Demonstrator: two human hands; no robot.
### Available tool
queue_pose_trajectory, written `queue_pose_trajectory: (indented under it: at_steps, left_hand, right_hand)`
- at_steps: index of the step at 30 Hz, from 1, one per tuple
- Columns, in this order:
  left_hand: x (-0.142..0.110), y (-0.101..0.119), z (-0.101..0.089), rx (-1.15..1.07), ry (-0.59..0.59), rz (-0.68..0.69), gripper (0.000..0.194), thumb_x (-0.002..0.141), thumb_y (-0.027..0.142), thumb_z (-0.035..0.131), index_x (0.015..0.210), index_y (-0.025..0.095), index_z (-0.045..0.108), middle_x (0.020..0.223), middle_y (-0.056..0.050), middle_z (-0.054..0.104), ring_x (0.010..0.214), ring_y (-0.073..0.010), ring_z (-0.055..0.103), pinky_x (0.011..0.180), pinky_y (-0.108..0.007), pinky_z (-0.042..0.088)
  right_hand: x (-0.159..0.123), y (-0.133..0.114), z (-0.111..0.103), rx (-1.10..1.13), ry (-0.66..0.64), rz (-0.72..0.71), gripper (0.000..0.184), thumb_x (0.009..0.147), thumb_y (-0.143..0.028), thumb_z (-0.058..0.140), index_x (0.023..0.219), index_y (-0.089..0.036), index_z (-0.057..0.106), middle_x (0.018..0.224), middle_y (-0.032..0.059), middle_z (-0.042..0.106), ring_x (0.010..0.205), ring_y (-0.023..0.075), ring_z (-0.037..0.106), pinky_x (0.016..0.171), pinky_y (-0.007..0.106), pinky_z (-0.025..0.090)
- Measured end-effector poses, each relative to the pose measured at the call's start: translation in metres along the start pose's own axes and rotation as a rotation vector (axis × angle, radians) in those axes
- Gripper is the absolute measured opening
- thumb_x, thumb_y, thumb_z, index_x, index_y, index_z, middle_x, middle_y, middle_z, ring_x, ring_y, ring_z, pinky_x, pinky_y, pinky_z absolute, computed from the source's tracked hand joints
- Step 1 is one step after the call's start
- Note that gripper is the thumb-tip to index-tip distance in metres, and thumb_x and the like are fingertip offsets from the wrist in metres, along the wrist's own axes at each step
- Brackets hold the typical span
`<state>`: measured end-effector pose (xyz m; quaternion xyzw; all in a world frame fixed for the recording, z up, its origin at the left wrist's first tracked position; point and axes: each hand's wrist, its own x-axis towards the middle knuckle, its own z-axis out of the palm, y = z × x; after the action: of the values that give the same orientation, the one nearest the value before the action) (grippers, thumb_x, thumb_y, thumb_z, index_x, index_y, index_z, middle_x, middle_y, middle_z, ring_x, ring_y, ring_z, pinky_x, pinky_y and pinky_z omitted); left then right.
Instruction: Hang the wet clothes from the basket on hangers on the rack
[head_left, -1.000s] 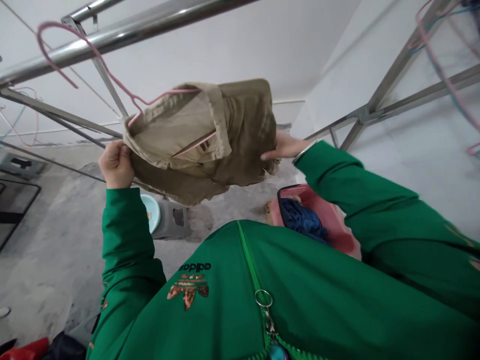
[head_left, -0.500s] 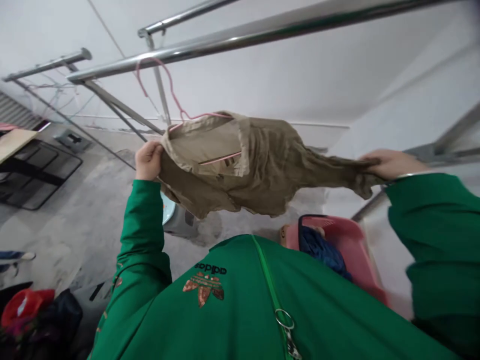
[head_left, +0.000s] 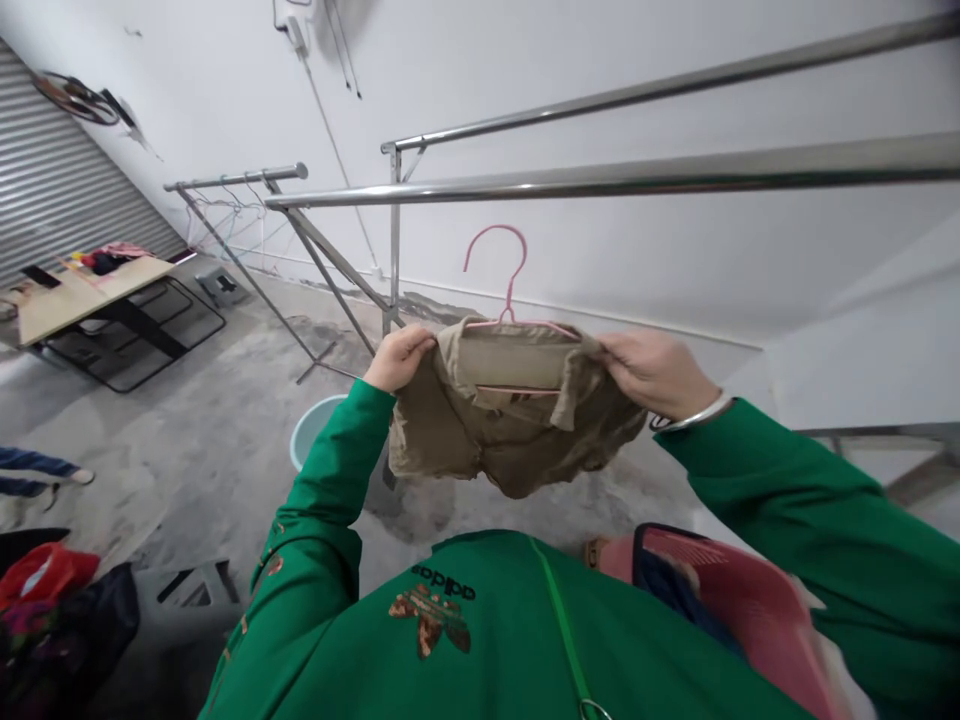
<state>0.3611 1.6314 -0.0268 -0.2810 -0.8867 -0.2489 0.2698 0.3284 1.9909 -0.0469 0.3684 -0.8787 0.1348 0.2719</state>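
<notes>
The right hand (head_left: 660,372), which half a second ago held a sleeve stretched out sideways, has come in to pinch the khaki shirt (head_left: 517,445) by one shoulder; the left hand (head_left: 403,357) grips the other beside the collar. Both forearms reach forward, and the shirt spreads between them on a pink hanger (head_left: 511,292), below the metal rail (head_left: 600,187)

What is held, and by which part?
A khaki garment on a pink hanger: the left hand and right hand grip it either side of the collar.
</notes>
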Motion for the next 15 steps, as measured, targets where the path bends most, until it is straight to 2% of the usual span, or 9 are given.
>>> queue_pose_trajectory:
  at_steps: [4,6,9,12,15]
  left_hand:
    - [-0.012,-0.007,0.002,0.007,-0.004,-0.052,0.026,0.094,0.029,0.042,0.082,0.016,0.061,0.072,-0.002,0.059,0.071,-0.0129,0.056,0.068,-0.024,0.046]
    - [-0.017,-0.012,0.003,0.007,-0.020,-0.068,0.027,0.095,0.030,0.041,0.085,0.016,0.062,0.075,-0.003,0.060,0.074,-0.0136,0.058,0.071,-0.024,0.047]
    - [-0.024,-0.023,0.001,0.021,-0.068,-0.080,0.027,0.096,0.031,0.040,0.090,0.017,0.062,0.085,-0.006,0.063,0.085,-0.0160,0.060,0.079,-0.027,0.048]
    - [-0.033,-0.041,-0.007,0.054,-0.152,-0.126,0.026,0.095,0.031,0.040,0.092,0.018,0.062,0.090,-0.007,0.062,0.088,-0.0171,0.059,0.082,-0.028,0.048]
    - [-0.047,-0.067,-0.015,0.062,-0.193,-0.248,0.020,0.093,0.027,0.042,0.089,0.019,0.060,0.090,-0.006,0.059,0.089,-0.0172,0.058,0.086,-0.030,0.047]
  right_hand:
    - [0.008,0.002,0.009,0.133,0.010,0.033,0.045,0.094,-0.041,0.033,0.101,-0.016,0.069,0.093,0.0137,0.072,0.081,0.0268,0.067,0.069,0.036,0.049]
    - [0.016,-0.002,0.007,0.288,-0.073,0.050,0.044,0.093,-0.045,0.034,0.101,-0.018,0.068,0.098,0.0126,0.072,0.084,0.0261,0.067,0.070,0.035,0.049]
    - [0.027,-0.012,0.000,0.529,-0.276,0.134,0.047,0.090,-0.056,0.038,0.092,-0.019,0.068,0.092,0.0120,0.070,0.082,0.0259,0.066,0.072,0.036,0.049]
    - [0.029,-0.024,-0.011,0.870,-0.497,0.372,0.049,0.080,-0.066,0.054,0.088,-0.019,0.068,0.091,0.0118,0.070,0.085,0.0269,0.066,0.078,0.037,0.051]
    - [0.025,-0.036,-0.025,1.342,-0.699,0.658,0.048,0.066,-0.061,0.072,0.096,-0.023,0.068,0.100,0.0107,0.071,0.091,0.0284,0.069,0.085,0.039,0.055]
